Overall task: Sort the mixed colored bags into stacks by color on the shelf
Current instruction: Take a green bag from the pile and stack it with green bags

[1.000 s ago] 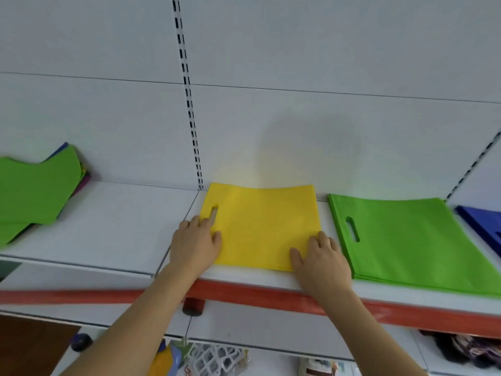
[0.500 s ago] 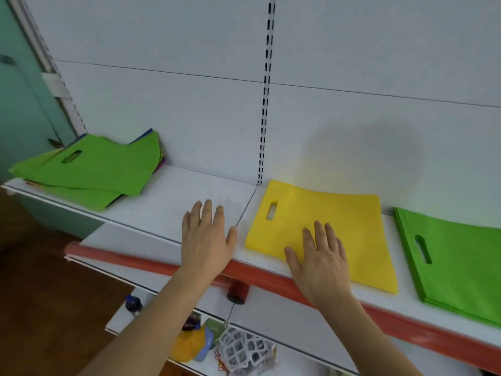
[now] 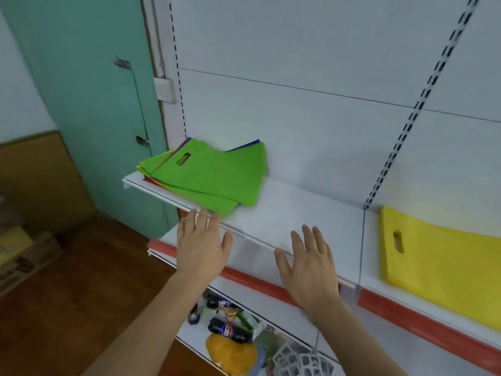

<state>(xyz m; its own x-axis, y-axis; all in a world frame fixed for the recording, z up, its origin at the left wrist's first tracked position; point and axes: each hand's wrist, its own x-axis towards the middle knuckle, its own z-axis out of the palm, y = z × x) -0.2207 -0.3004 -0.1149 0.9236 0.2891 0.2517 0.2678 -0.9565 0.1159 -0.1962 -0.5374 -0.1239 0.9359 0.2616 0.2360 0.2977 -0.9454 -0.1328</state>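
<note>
A mixed pile of flat bags (image 3: 206,177) is seen on the left end of a white shelf (image 3: 292,213), against the back panel. A green bag with a cut-out handle slot lies on top, and edges of red, yellow and blue bags are seen beneath it. 1 yellow bag (image 3: 444,264) is laid flat on the shelf at the far right, well apart from the pile, its handle slot turned toward the middle. The stretch of shelf between them is bare.

2 bare hands are held over the shelf's front edge, palms down. The left hand (image 3: 202,246) is placed just in front of the pile's near corner, fingers spread; its grip is open and nothing is held. The right hand (image 3: 309,263) is set between the pile and the yellow bag, also with an open grip, holding nothing.

A red strip (image 3: 406,313) is fixed along the shelf below. Bottles (image 3: 227,328) and packets are seen on a lower shelf. A teal door (image 3: 89,104) is seen at the left.
</note>
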